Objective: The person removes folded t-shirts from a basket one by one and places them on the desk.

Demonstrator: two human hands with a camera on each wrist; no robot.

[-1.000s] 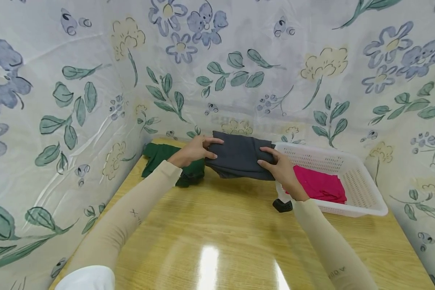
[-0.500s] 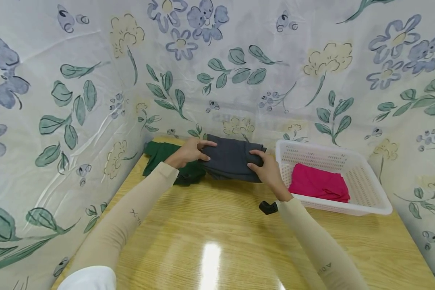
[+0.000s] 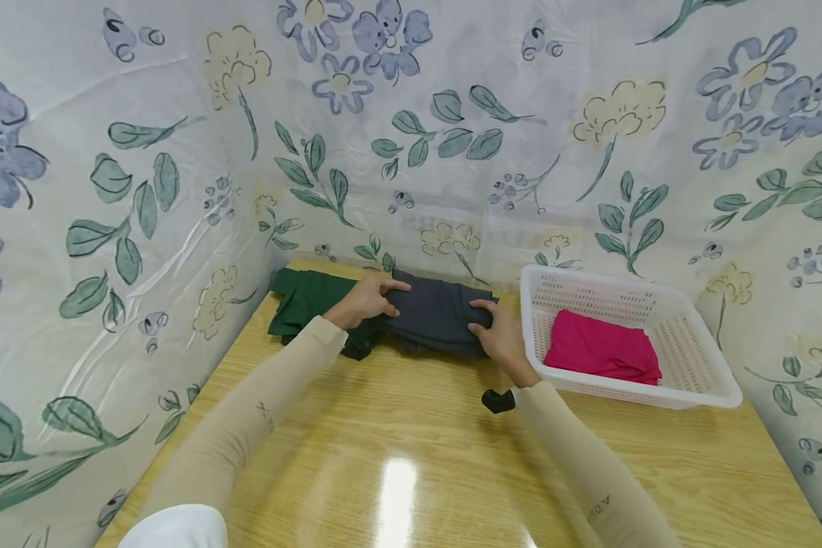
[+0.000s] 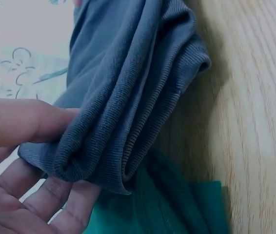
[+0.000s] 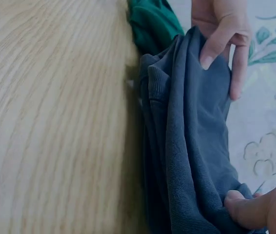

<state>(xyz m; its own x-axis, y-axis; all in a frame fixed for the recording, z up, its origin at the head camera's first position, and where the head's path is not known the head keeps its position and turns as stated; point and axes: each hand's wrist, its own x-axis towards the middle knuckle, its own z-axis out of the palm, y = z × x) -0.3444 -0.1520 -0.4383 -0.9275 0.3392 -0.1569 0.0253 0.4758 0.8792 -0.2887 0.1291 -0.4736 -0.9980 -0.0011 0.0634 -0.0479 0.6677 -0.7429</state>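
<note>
A folded dark grey garment (image 3: 434, 312) with ribbed edges lies low over the back of the table, held at both ends. My left hand (image 3: 366, 298) grips its left end, thumb on one side and fingers behind in the left wrist view. On the right end, my right hand (image 3: 503, 335) pinches the cloth, its thumb (image 5: 245, 207) showing in front of the fold. A crumpled green garment (image 3: 308, 301) lies on the table just left, and the grey one overlaps its edge. In the left wrist view the grey layers (image 4: 118, 102) sag in loose folds above the green cloth (image 4: 196, 209).
To the right stands a white perforated plastic basket (image 3: 722, 394) with a folded bright pink garment (image 3: 599, 346) inside. A floral sheet (image 3: 411, 205) hangs behind and at the left of the wooden table (image 3: 356, 434). A small black piece (image 3: 498, 401) sits at my right wrist.
Both hands have carried the grey garment left, away from the basket, then lowered it toward the table beside the green one. Pink garment and basket stay put.
</note>
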